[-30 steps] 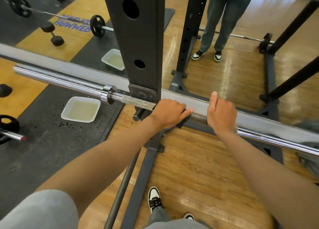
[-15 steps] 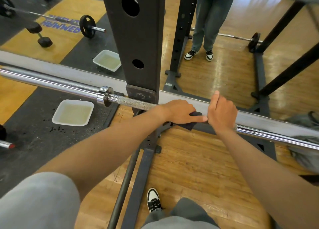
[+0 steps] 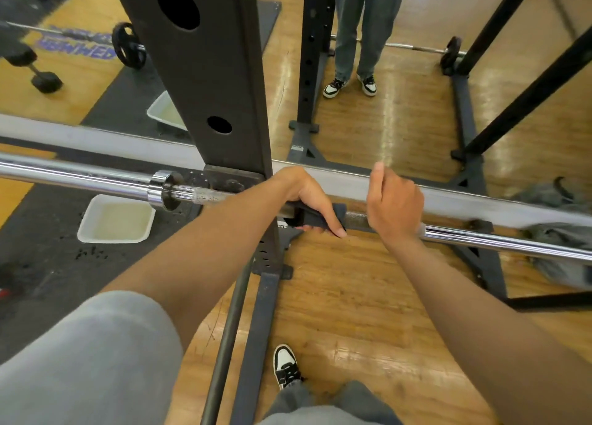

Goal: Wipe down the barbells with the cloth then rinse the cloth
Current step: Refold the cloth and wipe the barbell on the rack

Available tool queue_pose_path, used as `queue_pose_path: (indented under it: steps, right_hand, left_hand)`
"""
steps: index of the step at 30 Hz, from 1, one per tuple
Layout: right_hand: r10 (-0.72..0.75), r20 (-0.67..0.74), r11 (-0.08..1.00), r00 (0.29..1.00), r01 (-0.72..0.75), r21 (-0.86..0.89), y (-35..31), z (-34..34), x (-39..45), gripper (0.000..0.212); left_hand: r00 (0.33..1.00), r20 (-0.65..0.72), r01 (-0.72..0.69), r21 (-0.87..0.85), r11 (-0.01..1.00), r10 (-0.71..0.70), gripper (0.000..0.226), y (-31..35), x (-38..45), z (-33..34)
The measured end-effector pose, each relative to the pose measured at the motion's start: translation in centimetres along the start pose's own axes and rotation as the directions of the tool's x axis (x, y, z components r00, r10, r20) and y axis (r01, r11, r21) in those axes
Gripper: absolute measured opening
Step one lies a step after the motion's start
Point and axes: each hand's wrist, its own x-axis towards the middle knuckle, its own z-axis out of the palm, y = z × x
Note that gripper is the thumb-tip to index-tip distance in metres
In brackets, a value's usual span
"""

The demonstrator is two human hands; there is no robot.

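Observation:
A chrome barbell (image 3: pixel 499 240) lies across the black rack upright (image 3: pixel 205 72), its thick sleeve (image 3: pixel 73 176) running off to the left. My left hand (image 3: pixel 307 197) wraps a dark cloth (image 3: pixel 323 214) round the knurled shaft just right of the upright. My right hand (image 3: pixel 394 205) grips the bar a little further right, thumb raised. The cloth is mostly hidden under my left fingers.
A white tray of cloudy water (image 3: pixel 117 219) sits on the black mat below the sleeve. A wall mirror behind the rack reflects a second tray, dumbbells and a standing person's legs. A grey bag (image 3: pixel 563 232) lies at the right. Rack base bars (image 3: pixel 259 328) run toward my shoe.
My left hand with the cloth slid right along the shaft toward my right hand, then back a little toward the upright. My right hand kept its hold on the bar.

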Motion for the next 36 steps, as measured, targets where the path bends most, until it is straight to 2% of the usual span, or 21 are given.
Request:
queue_pose_path:
  steps: [2, 4, 5, 7, 9, 11, 12, 13, 14, 16, 18, 20, 22, 24, 25, 27, 29, 31, 33, 34, 36]
  right_hand:
    - [0.003, 0.007, 1.0, 1.0, -0.003, 0.002, 0.1, -0.1, 0.0, 0.047]
    - [-0.005, 0.03, 1.0, 1.0, 0.005, -0.003, 0.2, -0.1, -0.1, 0.047]
    - [-0.014, 0.031, 1.0, 0.999, 0.014, -0.001, 0.3, -0.1, -0.1, 0.048]
    - [-0.018, 0.035, 1.0, 0.999, 0.019, -0.011, 0.4, 0.0, 0.0, 0.05]
    - [-0.019, 0.051, 1.0, 0.999, 0.019, -0.018, 0.4, 0.1, 0.0, 0.052]
    - [-0.023, 0.064, 1.0, 0.998, 0.024, -0.017, 0.5, 0.2, 0.0, 0.054]
    - [-0.024, 0.069, 1.0, 0.997, 0.025, -0.013, 0.6, 0.3, 0.0, 0.055]
    - [-0.027, 0.071, 1.0, 0.997, 0.028, -0.007, 0.6, 0.4, 0.1, 0.057]
    - [-0.032, 0.07, 0.999, 0.997, 0.032, -0.002, 0.7, 0.5, 0.0, 0.058]
    - [-0.033, 0.066, 0.999, 0.997, 0.033, -0.002, 0.9, 0.6, 0.1, 0.059]
    - [-0.027, 0.067, 1.0, 0.997, 0.028, -0.009, 0.9, 0.7, 0.1, 0.059]
    - [-0.023, 0.072, 1.0, 0.997, 0.024, -0.01, 0.8, 0.7, 0.0, 0.058]
    - [-0.034, 0.069, 0.999, 0.997, 0.034, -0.003, 0.8, 0.6, 0.0, 0.058]
    - [-0.039, 0.064, 0.999, 0.997, 0.039, -0.008, 0.9, 0.6, 0.0, 0.057]
    - [-0.035, 0.063, 0.999, 0.997, 0.036, -0.015, 0.9, 0.6, 0.0, 0.056]
    - [-0.039, 0.066, 0.999, 0.997, 0.041, -0.023, 0.8, 0.6, 0.0, 0.057]
    - [-0.045, 0.071, 0.999, 0.996, 0.047, -0.026, 0.8, 0.5, -0.1, 0.059]
    - [-0.04, 0.074, 0.999, 0.996, 0.043, -0.034, 0.7, 0.5, -0.1, 0.059]
    - [-0.049, 0.073, 0.997, 0.996, 0.053, -0.049, 0.7, 0.4, -0.1, 0.059]
    - [-0.05, 0.071, 0.997, 0.996, 0.053, -0.049, 0.7, 0.4, -0.1, 0.058]
    - [-0.055, 0.062, 0.998, 0.997, 0.058, -0.04, 0.6, 0.4, 0.0, 0.056]
  left_hand:
    - [0.998, -0.059, -0.002, 0.007, 1.0, 0.002, 0.04, -0.1, 0.0, 0.5]
    - [0.943, -0.316, -0.039, 0.202, 0.979, 0.103, 0.038, -0.4, 0.2, 1.8]
    - [0.846, -0.496, -0.025, 0.328, 0.944, 0.195, 0.036, -0.8, 0.5, 2.7]
    - [0.505, -0.771, 0.098, 0.497, 0.862, 0.388, 0.028, -1.9, 1.3, 5.1]
    - [0.183, -0.817, 0.299, 0.577, 0.76, 0.547, 0.025, -3.5, 2.6, 7.4]
    - [0.033, -0.799, 0.412, 0.559, 0.72, 0.601, 0.038, -4.6, 3.8, 8.6]
    - [0.01, -0.794, 0.449, 0.547, 0.707, 0.607, 0.042, -4.7, 4.1, 8.7]
    - [0.035, -0.811, 0.46, 0.532, 0.711, 0.584, 0.041, -4.2, 3.8, 8.5]
    - [0.119, -0.841, 0.441, 0.521, 0.73, 0.528, 0.036, -3.7, 3.1, 7.8]
    - [0.471, -0.808, 0.258, 0.509, 0.821, 0.354, 0.037, -2.3, 1.1, 5.5]
    - [0.801, -0.576, 0.074, 0.369, 0.927, 0.165, 0.053, -1.4, -0.7, 3.1]
    - [0.927, -0.373, 0.051, 0.208, 0.977, 0.032, 0.065, -0.9, -1.5, 1.7]
    - [0.958, -0.282, 0.08, 0.084, 0.993, -0.053, 0.067, -0.8, -1.0, 1.4]
    - [0.93, -0.368, 0.056, 0.136, 0.989, -0.002, 0.056, -1.1, -0.2, 1.6]
    - [0.879, -0.473, 0.035, 0.202, 0.979, 0.067, 0.048, -1.3, 0.1, 2.1]
    - [0.669, -0.71, 0.057, 0.346, 0.936, 0.222, 0.041, -1.9, 0.3, 3.8]
    - [0.397, -0.857, 0.182, 0.424, 0.887, 0.328, 0.032, -2.5, 1.0, 5.9]
    - [0.142, -0.904, 0.311, 0.428, 0.848, 0.404, 0.022, -3.1, 2.4, 7.8]
    - [-0.022, -0.887, 0.305, 0.433, 0.848, 0.461, 0.036, -4.0, 4.0, 9.3]
    - [-0.073, -0.866, 0.263, 0.462, 0.847, 0.495, 0.043, -4.6, 4.4, 9.9]
    - [-0.038, -0.858, 0.193, 0.497, 0.846, 0.513, 0.065, -5.4, 4.3, 10.7]
